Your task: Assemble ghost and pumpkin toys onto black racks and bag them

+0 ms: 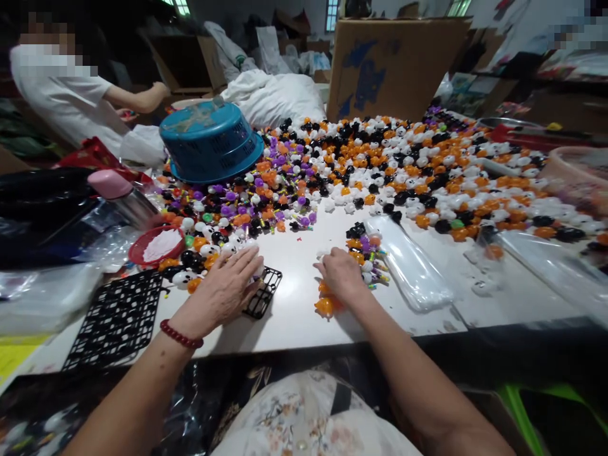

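My left hand [225, 288] lies palm down with its fingers stretched out, over small white and orange toy figures [194, 259]. Its fingertips reach the edge of a small black plastic grid [266, 294], part of which the hand covers. My right hand [344, 275] has its fingers curled down at a short row of toy figures; an orange pumpkin figure [325, 308] shows below it, a white one at its fingertips. What those fingers grip is hidden. Just right of this hand lies a cluster of purple, orange and black figures with striped sticks [368, 253].
A large heap of toy figures [389, 152] spreads across the table's back. Clear plastic bags [411, 266] lie to the right, black grids [116, 316] to the left. Around stand a blue basket [209, 142], red dish [142, 247], pink-capped bottle [126, 196] and cardboard box [394, 69]. A co-worker [71, 101] is back left.
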### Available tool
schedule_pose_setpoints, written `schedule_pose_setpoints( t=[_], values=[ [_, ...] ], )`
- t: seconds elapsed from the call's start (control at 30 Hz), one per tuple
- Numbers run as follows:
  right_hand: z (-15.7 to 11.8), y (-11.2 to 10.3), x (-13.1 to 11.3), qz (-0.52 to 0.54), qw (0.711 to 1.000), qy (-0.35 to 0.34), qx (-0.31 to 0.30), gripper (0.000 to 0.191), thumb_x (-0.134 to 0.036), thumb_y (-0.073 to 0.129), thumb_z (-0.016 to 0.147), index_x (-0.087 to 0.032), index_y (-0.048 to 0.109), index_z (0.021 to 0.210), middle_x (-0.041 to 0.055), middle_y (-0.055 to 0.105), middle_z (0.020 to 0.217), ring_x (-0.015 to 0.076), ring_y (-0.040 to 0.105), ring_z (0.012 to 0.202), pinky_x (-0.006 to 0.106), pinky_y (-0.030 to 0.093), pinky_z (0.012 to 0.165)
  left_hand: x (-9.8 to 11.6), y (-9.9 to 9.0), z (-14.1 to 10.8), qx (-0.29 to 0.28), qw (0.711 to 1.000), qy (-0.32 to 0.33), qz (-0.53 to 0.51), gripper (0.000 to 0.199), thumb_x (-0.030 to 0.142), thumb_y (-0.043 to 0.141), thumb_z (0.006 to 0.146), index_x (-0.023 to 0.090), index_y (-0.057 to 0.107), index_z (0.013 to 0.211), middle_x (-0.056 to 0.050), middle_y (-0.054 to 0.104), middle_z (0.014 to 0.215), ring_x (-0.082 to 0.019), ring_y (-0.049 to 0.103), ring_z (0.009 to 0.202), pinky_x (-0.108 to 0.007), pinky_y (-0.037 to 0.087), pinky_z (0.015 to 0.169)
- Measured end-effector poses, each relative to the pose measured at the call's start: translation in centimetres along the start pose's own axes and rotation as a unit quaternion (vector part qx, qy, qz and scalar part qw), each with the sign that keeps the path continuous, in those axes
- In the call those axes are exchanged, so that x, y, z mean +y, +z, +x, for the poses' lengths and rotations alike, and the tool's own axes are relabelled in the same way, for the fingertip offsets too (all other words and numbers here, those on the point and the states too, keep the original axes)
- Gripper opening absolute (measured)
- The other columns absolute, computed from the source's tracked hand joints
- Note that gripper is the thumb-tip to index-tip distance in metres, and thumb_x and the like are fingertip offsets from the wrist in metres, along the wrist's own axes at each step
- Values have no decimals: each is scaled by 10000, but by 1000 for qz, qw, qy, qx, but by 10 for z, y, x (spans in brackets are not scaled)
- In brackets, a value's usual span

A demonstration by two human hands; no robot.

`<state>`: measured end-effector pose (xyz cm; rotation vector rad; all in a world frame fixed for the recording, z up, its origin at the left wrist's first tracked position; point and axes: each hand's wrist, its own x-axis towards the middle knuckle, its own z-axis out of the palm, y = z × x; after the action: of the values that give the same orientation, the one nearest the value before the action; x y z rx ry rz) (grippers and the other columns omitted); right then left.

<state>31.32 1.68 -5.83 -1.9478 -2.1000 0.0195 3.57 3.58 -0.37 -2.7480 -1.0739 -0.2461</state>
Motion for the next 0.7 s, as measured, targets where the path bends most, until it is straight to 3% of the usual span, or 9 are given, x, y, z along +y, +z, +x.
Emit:
schedule_pose_setpoints(
  t=[0.07,0.17,0.27,0.4,0.6,0.7],
  values=[
    [2,0,16,-46,998,12,-37,282,-334,606,924,-117,718,786,154,655,847,237,624,812,329,447,715,0,0,3,8,1000,3,-3,427,357,437,974,191,517,1359,-134,493,1475,-287,452,1362,-509,324,1097],
    [8,8,17,-49,997,14,-59,232,-273,597,910,-107,718,803,167,671,884,233,643,812,314,434,704,0,2,6,15,1000,12,-9,408,304,434,976,241,506,1373,-106,517,1459,-286,478,1338,-515,325,1087],
    [12,15,2,-11,996,45,-75,188,-230,533,930,-116,681,939,159,681,950,238,644,848,307,412,708,0,2,6,9,1000,15,-24,373,280,402,990,233,534,1336,-103,546,1427,-266,512,1303,-490,354,1073],
    [15,14,-24,91,990,55,-92,176,-241,523,933,-153,602,1063,90,691,892,207,611,775,280,368,664,-1,0,3,2,999,6,-45,366,247,383,993,199,524,1328,-112,547,1418,-231,527,1283,-446,377,1074],
    [26,17,-55,213,975,-17,-61,73,-188,570,890,-175,639,869,60,663,924,161,574,811,249,379,718,-4,0,1,-4,998,2,-55,381,216,383,985,206,497,1349,-100,527,1436,-220,515,1295,-436,366,1096],
    [34,23,-65,258,963,-9,-73,68,-239,637,869,-172,648,871,52,674,889,159,580,796,245,389,703,-7,1,1,-4,998,0,-62,412,206,402,974,219,473,1379,-98,512,1452,-224,502,1312,-444,361,1106]
  ],
)
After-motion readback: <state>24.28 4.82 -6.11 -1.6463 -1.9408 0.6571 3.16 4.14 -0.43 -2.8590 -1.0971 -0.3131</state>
